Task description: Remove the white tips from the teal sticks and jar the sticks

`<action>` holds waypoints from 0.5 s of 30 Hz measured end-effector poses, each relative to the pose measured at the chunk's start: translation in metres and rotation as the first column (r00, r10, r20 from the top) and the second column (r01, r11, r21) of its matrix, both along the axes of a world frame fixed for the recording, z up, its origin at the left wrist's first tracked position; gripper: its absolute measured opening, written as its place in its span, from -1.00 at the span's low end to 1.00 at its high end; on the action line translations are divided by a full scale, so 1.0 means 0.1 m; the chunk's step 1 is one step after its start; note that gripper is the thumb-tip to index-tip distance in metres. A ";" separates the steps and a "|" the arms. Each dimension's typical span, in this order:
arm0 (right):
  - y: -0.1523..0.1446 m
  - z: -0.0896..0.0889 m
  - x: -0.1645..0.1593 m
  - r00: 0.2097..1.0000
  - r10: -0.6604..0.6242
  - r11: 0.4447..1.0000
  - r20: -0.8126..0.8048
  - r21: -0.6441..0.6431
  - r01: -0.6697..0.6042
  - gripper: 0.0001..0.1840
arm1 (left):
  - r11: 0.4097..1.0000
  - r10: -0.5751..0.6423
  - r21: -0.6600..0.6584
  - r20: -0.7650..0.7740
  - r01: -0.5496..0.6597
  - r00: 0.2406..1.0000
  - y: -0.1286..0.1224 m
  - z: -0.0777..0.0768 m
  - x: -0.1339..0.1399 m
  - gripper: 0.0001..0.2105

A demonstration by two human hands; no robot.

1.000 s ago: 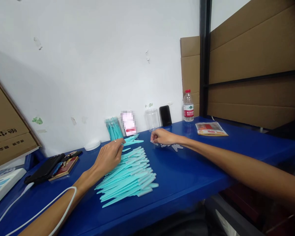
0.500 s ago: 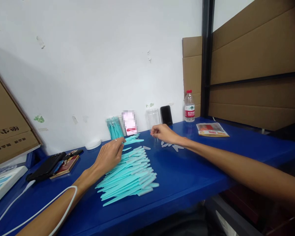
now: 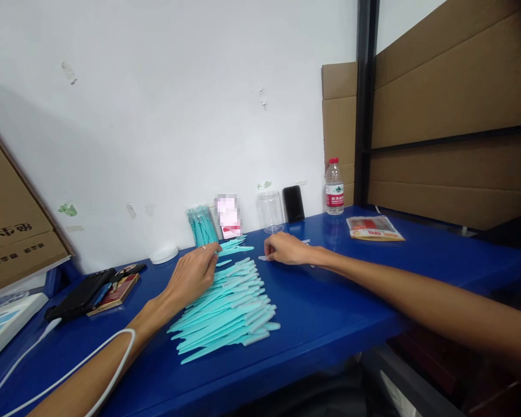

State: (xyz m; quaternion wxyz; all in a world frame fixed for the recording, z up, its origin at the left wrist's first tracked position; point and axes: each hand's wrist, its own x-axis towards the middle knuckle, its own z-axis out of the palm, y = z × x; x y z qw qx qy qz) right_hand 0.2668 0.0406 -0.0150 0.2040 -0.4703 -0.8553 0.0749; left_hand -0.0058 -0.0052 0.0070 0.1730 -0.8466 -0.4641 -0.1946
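Observation:
My left hand is closed, its thumb and index finger pinching the end of a slim turquoise eyebrow razor. Below it many similar razors lie side by side in a slanting row, with pale translucent caps on their right-hand ends. A few more turquoise razors lie just behind my left fingertips. To the right, my right hand is low over the table with curled fingers at a small translucent cap. Other translucent caps are mostly hidden behind that hand.
Against the wall stand a jar full of turquoise razors, a lit phone, a clear jar, a black phone and a water bottle. A food packet lies right. A white cable crosses my left forearm.
My right hand has come down from in front of the clear jar to the table, its fingertips now at a translucent cap. My left hand stays in place.

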 end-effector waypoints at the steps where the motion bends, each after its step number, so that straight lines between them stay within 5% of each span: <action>1: 0.00 0.02 0.02 1.000 -0.014 1.000 -0.018 -0.013 0.014 -0.96 | 1.000 0.000 -0.002 -0.001 0.000 1.000 0.00 0.00 0.00 -0.75; 4: -0.01 0.09 0.06 0.971 -0.001 0.999 -0.238 -0.046 -0.010 -0.91 | 1.000 0.002 -0.006 -0.001 -0.002 1.000 0.00 0.00 0.00 -0.74; 8: -0.04 0.16 0.01 0.828 0.025 0.987 -0.561 -0.116 -0.108 -0.78 | 1.000 0.012 -0.011 -0.006 -0.012 1.000 0.02 -0.01 0.00 -0.75; 15: -0.08 0.17 -0.04 0.807 0.129 0.974 -0.577 -0.080 -0.213 -0.85 | 1.000 0.016 -0.005 -0.001 -0.016 1.000 0.03 -0.01 -0.01 -0.75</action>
